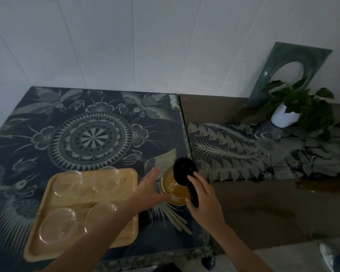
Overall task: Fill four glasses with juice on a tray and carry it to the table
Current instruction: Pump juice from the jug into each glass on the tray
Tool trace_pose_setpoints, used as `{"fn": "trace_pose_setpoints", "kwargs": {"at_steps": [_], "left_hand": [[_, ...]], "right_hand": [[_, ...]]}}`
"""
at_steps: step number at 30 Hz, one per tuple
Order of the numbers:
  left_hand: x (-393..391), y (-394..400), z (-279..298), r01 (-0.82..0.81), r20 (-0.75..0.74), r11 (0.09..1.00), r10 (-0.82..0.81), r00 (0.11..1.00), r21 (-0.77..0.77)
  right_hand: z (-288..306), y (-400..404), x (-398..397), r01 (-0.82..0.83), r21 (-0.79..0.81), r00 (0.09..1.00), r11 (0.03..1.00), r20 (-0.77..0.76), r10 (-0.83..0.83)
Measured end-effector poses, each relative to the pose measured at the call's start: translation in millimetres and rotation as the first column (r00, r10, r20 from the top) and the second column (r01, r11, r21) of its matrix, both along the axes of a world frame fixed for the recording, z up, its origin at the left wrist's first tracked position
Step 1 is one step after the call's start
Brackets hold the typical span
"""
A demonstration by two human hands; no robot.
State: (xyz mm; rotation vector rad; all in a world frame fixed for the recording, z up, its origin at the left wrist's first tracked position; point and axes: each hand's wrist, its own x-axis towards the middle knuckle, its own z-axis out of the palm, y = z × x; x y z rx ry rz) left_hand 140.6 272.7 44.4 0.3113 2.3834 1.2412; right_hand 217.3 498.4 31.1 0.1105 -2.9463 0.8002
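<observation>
A light wooden tray [126,228] lies on the patterned cloth at the lower left. Several clear, empty glasses stand on it; one is at the back left [70,182] and one at the front left [56,225]. To the tray's right stands a clear jug of amber juice [177,193] with a black lid and black handle. My right hand [203,201] is closed around the handle. My left hand [151,185] rests against the jug's left side, fingers spread along the glass.
The dark patterned cloth [90,138] covers the surface up to a white wall. A second brown table [263,213] adjoins on the right, with a patterned runner, a potted plant [285,114] in a white pot and a green framed panel [290,67] leaning on the wall.
</observation>
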Motion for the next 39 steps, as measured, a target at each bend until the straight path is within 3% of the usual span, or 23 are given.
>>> {"fn": "trace_pose_setpoints", "kwargs": {"at_steps": [11,21,29,39], "left_hand": [[11.5,42.9,-29.0,-0.176,0.012,0.983,0.175,0.984,0.050],[25.4,56.1,-41.4,-0.374,0.084,0.926,0.369,0.925,0.050],[34.7,55.4,-39.5,-0.559,0.172,0.815,0.535,0.827,0.152],[54.8,35.1,-29.8,-0.719,0.284,0.665,0.663,0.693,0.203]], "right_hand": [[-19.1,52.3,-30.5,-0.368,-0.113,0.930,0.923,-0.059,0.363],[-16.9,69.6,-67.1,-0.518,-0.136,0.856,0.845,-0.088,0.510],[13.9,33.6,-106.9,-0.602,-0.022,0.795,0.798,-0.112,0.596],[44.7,-9.4,-142.4,-0.794,0.050,0.604,0.606,-0.054,0.795]]}}
